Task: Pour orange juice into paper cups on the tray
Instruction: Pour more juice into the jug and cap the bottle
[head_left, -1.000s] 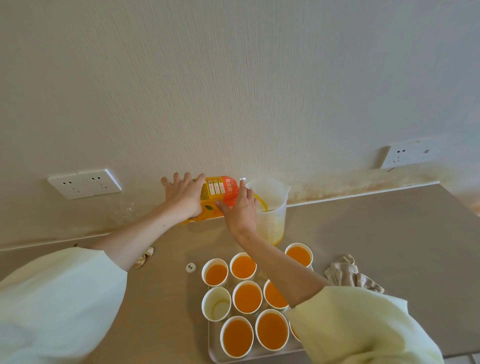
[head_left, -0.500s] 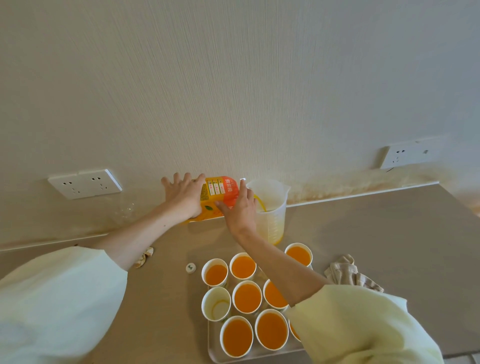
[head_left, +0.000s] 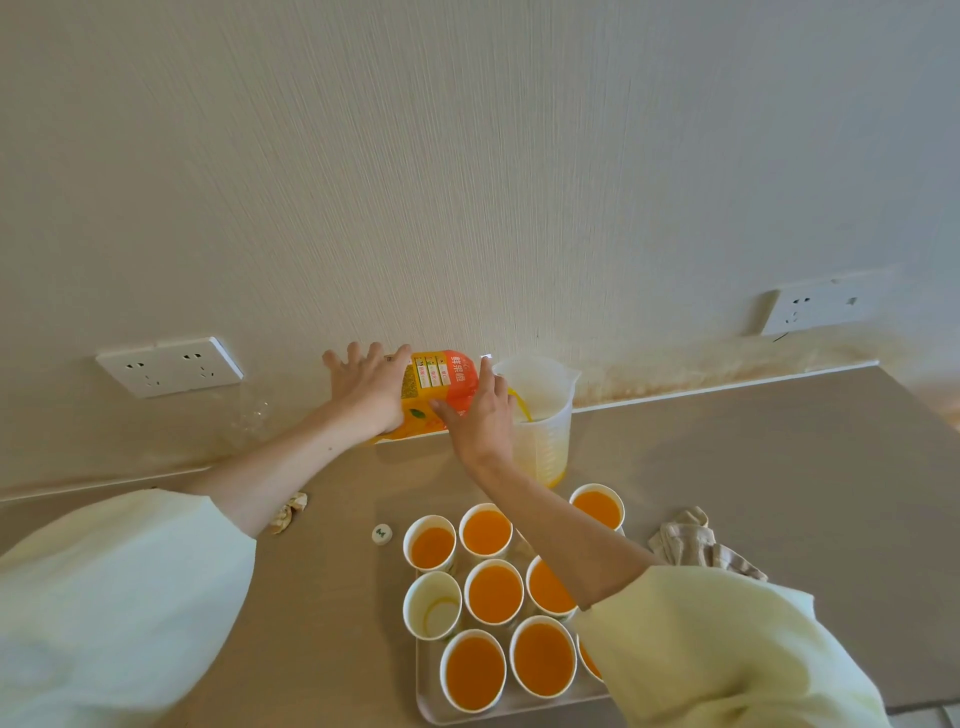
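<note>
An orange juice carton is tipped sideways at the back of the counter, and a thin stream runs from it into a clear measuring jug. My left hand holds the carton's base end with fingers spread. My right hand grips its spout end next to the jug. A white tray near the front carries several paper cups filled with juice. One cup at the tray's left is nearly empty. My right forearm hides part of the tray's right side.
A small white bottle cap and a crumpled scrap lie left of the tray. A beige cloth sits to its right. Wall sockets hang on the wall at left and right. One filled cup stands behind the tray near the jug.
</note>
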